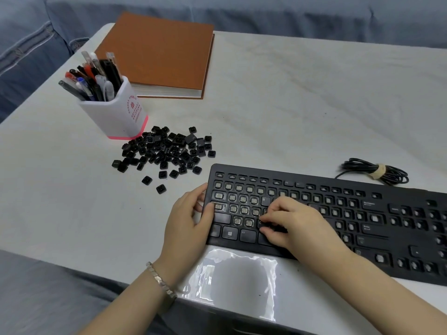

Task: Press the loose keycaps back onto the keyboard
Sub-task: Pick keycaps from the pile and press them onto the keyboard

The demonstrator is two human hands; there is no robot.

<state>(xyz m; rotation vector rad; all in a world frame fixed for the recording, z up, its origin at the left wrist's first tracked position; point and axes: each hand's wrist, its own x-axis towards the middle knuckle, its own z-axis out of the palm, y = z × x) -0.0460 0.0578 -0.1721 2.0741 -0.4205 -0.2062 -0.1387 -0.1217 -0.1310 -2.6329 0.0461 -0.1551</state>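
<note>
A: Keyboard [350, 213]?
B: Black, most caps off, at table's [290, 105] near edge. L hand [186, 221] gripped its left end; R hand [292, 223] curled on lower keys, pinch unclear.
A: Keycaps [167, 151]?
B: Heaped apart, toward table's left.

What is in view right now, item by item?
keyboard: one, black, table's right front, many keycaps missing
loose keycaps: a pile, black, left of and beyond keyboard
pen holder: one, white with pink base, beyond the pile, holding pens
book: one, brown, far left
cable: one coil, black, beyond keyboard
table: one, white
bracelet: one, silvery, left wrist
left hand: grips keyboard's left edge
right hand: fingertips on lower key rows
</note>
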